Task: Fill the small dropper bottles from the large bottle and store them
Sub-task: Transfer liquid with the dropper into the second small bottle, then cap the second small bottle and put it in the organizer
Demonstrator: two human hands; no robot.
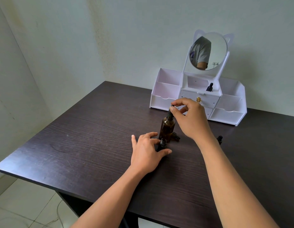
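Right grip (186, 116) pinches the dropper cap (170, 112) atop the large bottle (167, 129) mid-counter, seemingly drawing liquid, while the left grip (148, 149) steadies an uncapped small bottle (162, 144) awaiting a careful transfer.

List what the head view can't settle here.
- Liquid level in the large bottle: dark amber glass hides it.
- Small bottle body: covered by left hand.
- Dropper cap: right hand fingers cover its top.
- Item at right: cut off by the right forearm.
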